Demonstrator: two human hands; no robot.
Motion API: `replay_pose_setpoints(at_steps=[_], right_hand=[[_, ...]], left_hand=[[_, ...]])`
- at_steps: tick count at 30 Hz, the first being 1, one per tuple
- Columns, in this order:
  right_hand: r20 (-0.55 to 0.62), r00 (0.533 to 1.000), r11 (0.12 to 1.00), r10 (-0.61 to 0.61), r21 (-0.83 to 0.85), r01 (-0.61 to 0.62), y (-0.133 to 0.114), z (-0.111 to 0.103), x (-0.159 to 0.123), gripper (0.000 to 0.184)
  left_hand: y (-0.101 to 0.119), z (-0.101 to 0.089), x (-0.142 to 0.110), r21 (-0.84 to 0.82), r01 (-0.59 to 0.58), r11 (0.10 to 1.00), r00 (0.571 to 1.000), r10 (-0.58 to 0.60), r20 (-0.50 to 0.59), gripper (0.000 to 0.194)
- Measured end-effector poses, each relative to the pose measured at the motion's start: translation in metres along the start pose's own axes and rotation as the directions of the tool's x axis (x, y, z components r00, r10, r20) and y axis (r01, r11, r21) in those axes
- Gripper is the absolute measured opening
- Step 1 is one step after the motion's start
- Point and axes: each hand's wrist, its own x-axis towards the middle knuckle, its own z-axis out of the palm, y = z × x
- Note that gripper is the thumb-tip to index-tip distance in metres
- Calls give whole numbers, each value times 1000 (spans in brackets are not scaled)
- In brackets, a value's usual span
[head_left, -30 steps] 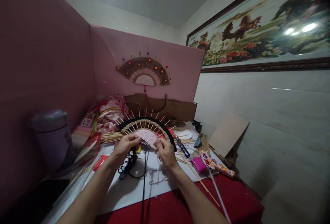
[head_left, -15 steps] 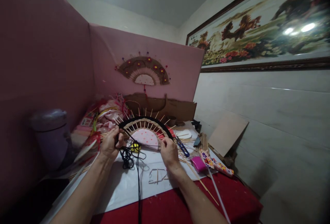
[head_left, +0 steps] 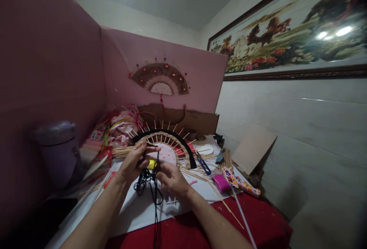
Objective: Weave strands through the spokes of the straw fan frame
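Note:
A half-round woven fan (head_left: 191, 153) with thin sticks poking out beyond its black woven band lies on the table behind my hands. Its middle is a pink dotted half-disc (head_left: 169, 153). Black cord (head_left: 156, 193) runs in a loose tangle and hangs down over the table's front edge. My left hand (head_left: 137, 159) is closed on the cord just in front of the fan's left part. Lower and to the right, my right hand (head_left: 173, 180) pinches the hanging strands; its fingertips are partly hidden. Something yellow (head_left: 151, 164) shows between the hands.
Blue-handled snips (head_left: 203, 163), a magenta packet (head_left: 220, 183) and a flower-patterned roll (head_left: 241, 182) lie to the right. Pink and red materials (head_left: 119, 126) are piled at back left beside a lidded container (head_left: 57, 153). A finished fan (head_left: 163, 77) hangs on the pink panel.
My right hand has left the fan's right end and moved left to the hanging cord. My left hand has shifted right, so both hands are now close together.

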Motion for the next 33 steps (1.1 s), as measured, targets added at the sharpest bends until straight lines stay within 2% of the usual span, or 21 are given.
replay_pose_setpoints(at_steps=[3, 7, 11, 14, 17, 20, 23, 25, 26, 28, 30, 31, 33], right_hand=[[-22, 997, 986, 78, 152, -74, 5, 4, 2, 25], [-193, 974, 954, 119, 295, -58, 3, -3, 7, 24], [-345, 915, 925, 209, 372, -71, -3, -12, 10, 21], [-435, 863, 924, 258, 372, -89, -2, -15, 11, 21], [-462, 853, 929, 243, 364, -67, 0, -16, 12, 24], [-438, 870, 931, 227, 359, -63, 2, -15, 12, 25], [-401, 887, 931, 230, 357, -80, 2, -15, 11, 25], [-387, 894, 932, 227, 353, -84, 2, -15, 11, 26], [-383, 897, 934, 222, 349, -82, 2, -15, 11, 26], [-373, 905, 939, 206, 336, -75, 1, -15, 11, 27], [-346, 922, 945, 175, 321, -59, 0, -15, 11, 28], [-329, 932, 949, 156, 310, -49, 0, -15, 11, 29], [-315, 942, 956, 118, 291, -23, -1, -17, 11, 30]], left_hand=[[0, 0, 1, 20, -8, 1000, 1000, 8, -6, 21], [1, -13, 6, 63, -114, 991, 987, 120, -106, 22], [5, -27, 9, 102, -153, 983, 948, 175, -266, 22], [8, -33, 10, 165, -144, 976, 923, 193, -332, 26], [8, -34, 12, 202, -116, 973, 918, 182, -351, 30], [7, -31, 15, 319, -44, 947, 909, 171, -380, 35], [5, -24, 16, 558, -35, 829, 890, 279, -359, 39], [3, -14, 13, 672, -57, 739, 899, 330, -287, 33], [1, -7, 11, 693, -46, 720, 927, 290, -239, 31], [-5, 7, 5, 689, 39, 724, 992, 54, -113, 37], [-15, 20, -1, 705, 118, 699, 985, -174, 8, 37], [-20, 24, -3, 715, 128, 687, 969, -240, 58, 35], [-28, 29, -5, 697, 138, 704, 951, -291, 106, 27]])
